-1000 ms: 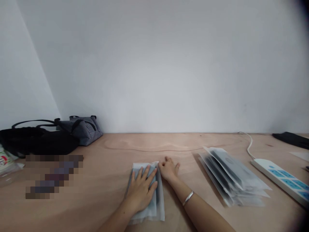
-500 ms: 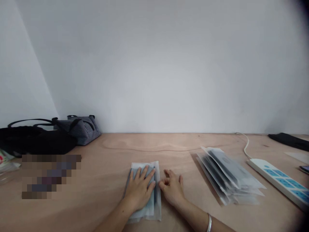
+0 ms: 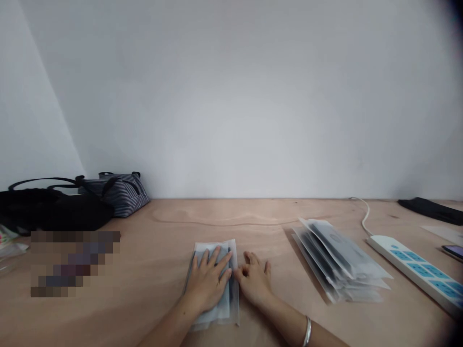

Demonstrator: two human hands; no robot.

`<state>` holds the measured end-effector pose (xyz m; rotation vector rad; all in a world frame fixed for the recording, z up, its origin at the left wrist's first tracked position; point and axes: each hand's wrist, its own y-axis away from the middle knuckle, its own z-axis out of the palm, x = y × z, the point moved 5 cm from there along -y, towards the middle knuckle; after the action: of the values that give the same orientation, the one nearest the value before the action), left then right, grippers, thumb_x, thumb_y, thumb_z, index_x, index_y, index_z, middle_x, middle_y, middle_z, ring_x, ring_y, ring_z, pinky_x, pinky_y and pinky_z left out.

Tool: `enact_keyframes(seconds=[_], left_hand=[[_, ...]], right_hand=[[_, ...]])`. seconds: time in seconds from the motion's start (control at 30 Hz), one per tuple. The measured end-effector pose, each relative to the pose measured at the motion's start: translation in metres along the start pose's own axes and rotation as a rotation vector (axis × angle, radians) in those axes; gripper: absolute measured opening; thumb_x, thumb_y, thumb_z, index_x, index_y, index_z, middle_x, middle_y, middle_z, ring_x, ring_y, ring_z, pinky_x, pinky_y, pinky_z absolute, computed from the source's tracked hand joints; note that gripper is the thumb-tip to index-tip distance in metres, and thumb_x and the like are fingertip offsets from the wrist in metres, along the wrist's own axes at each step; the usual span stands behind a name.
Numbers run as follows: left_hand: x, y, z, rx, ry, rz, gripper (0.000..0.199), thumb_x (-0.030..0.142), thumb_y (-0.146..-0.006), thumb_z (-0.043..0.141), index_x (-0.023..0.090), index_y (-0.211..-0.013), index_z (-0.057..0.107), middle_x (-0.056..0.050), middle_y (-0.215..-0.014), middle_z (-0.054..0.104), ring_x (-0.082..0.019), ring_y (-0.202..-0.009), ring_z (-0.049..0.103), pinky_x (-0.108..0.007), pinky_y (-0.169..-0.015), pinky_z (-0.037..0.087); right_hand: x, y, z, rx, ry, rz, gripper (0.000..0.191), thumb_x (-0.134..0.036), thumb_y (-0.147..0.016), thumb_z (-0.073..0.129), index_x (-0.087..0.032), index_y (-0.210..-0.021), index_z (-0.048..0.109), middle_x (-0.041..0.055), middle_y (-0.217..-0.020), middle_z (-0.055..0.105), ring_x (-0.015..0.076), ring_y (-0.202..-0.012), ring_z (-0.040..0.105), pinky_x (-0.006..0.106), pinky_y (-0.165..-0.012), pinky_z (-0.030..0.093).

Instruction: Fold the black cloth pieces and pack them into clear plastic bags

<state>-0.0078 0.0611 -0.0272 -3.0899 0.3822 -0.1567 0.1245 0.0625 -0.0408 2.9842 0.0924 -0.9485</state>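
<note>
A frosted plastic bag lies flat on the table in front of me, with a dark flat item and a pale sheet showing through it. My left hand rests palm down on the bag, fingers spread. At the bag's right edge is my right hand, its thumb and index finger bent together against that edge. The other fingers of this hand are loosely curled above the wood. How firmly the edge is pinched is hard to see.
To the right lies a stack of similar filled frosted bags. Beyond it sit a white power strip, a phone and a black cloth item. At the left are a black bag and a striped bag. A wall stands behind.
Both hands keep nearly the same place on and beside the bag. The whole view has shifted slightly, with things appearing a little further left.
</note>
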Motion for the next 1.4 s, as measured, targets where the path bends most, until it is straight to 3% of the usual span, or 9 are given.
enact_keyframes(seconds=[0.2,0.53,0.73,0.83,0.93,1.03,1.13,1.27,1.4], left_hand=[[-0.001,0.001,0.001,0.006,0.009,-0.008,0.046,0.051,-0.087,0.024,0.041,-0.133,0.024,0.002,-0.144,0.021,-0.032,-0.129,0.021,-0.057,-0.099,0.013],[-0.001,0.0,0.002,0.032,0.007,0.016,0.045,0.05,-0.088,0.024,0.042,-0.133,0.023,0.001,-0.144,0.021,-0.032,-0.128,0.021,-0.056,-0.099,0.015],[-0.004,0.002,0.001,0.032,0.046,0.035,0.05,0.056,-0.088,0.016,0.039,-0.135,0.018,0.001,-0.144,0.02,-0.03,-0.129,0.02,-0.054,-0.1,0.016],[-0.008,0.002,0.002,0.056,0.07,0.033,0.052,0.057,-0.088,0.013,0.037,-0.136,0.016,0.001,-0.144,0.019,-0.028,-0.13,0.018,-0.052,-0.102,0.015],[-0.012,0.002,0.002,0.074,0.112,0.023,0.052,0.056,-0.088,0.012,0.035,-0.137,0.011,0.001,-0.144,0.019,-0.025,-0.13,0.018,-0.05,-0.103,0.017],[-0.014,0.005,-0.001,0.081,0.134,0.02,0.052,0.054,-0.089,0.01,0.034,-0.137,0.007,0.001,-0.144,0.02,-0.023,-0.13,0.019,-0.048,-0.103,0.018],[-0.015,0.006,-0.001,0.069,0.117,0.029,0.053,0.055,-0.089,0.011,0.034,-0.137,0.009,0.001,-0.144,0.019,-0.024,-0.131,0.018,-0.048,-0.103,0.018],[-0.014,0.005,0.004,0.03,0.095,0.031,0.055,0.059,-0.087,0.012,0.034,-0.137,0.01,0.001,-0.145,0.015,-0.025,-0.131,0.012,-0.048,-0.103,0.015],[-0.013,0.006,0.008,-0.005,0.067,0.052,0.06,0.062,-0.085,0.015,0.033,-0.136,0.017,-0.001,-0.144,0.018,-0.028,-0.131,0.01,-0.049,-0.104,0.013]], right_hand=[[0.0,0.026,0.0,-0.011,-0.047,-0.039,0.027,-0.032,-0.08,0.044,-0.021,-0.068,0.065,0.0063,-0.135,0.038,0.0224,-0.127,0.026,0.052,-0.101,0.002],[0.007,0.058,0.004,-0.12,-0.035,-0.124,0.031,-0.035,-0.083,0.038,-0.02,-0.076,0.064,0.0078,-0.136,0.036,0.0257,-0.128,0.024,0.053,-0.101,0.001],[0.012,0.025,-0.012,0.015,-0.136,-0.157,0.02,-0.024,-0.081,0.041,-0.023,-0.088,0.06,0.0051,-0.112,0.057,0.0174,-0.118,0.039,0.041,-0.101,0.015],[0.002,0.004,-0.01,0.021,-0.109,-0.1,0.017,-0.031,-0.078,0.048,-0.025,-0.082,0.063,0.0049,-0.119,0.052,0.0198,-0.12,0.036,0.045,-0.102,0.01],[-0.012,-0.011,-0.001,0.022,-0.047,-0.003,0.029,-0.043,-0.079,0.044,-0.024,-0.084,0.065,0.0085,-0.129,0.044,0.0239,-0.123,0.031,0.053,-0.1,0.003],[-0.026,-0.018,0.008,-0.01,0.05,0.004,0.032,-0.041,-0.078,0.045,-0.023,-0.097,0.064,0.0095,-0.136,0.034,0.0273,-0.127,0.023,0.058,-0.098,0.002],[-0.03,-0.021,0.011,-0.024,0.079,-0.038,0.038,-0.039,-0.076,0.046,-0.026,-0.109,0.059,0.009,-0.136,0.035,0.028,-0.127,0.024,0.059,-0.097,0.003],[-0.009,-0.03,-0.002,0.054,0.073,-0.032,0.041,-0.04,-0.075,0.048,-0.019,-0.108,0.061,0.0116,-0.128,0.044,0.0238,-0.12,0.037,0.042,-0.101,0.019],[0.033,-0.039,-0.035,0.11,0.117,0.015,0.033,-0.032,-0.073,0.05,-0.011,-0.094,0.065,0.0142,-0.118,0.052,0.021,-0.104,0.052,0.026,-0.087,0.038]])
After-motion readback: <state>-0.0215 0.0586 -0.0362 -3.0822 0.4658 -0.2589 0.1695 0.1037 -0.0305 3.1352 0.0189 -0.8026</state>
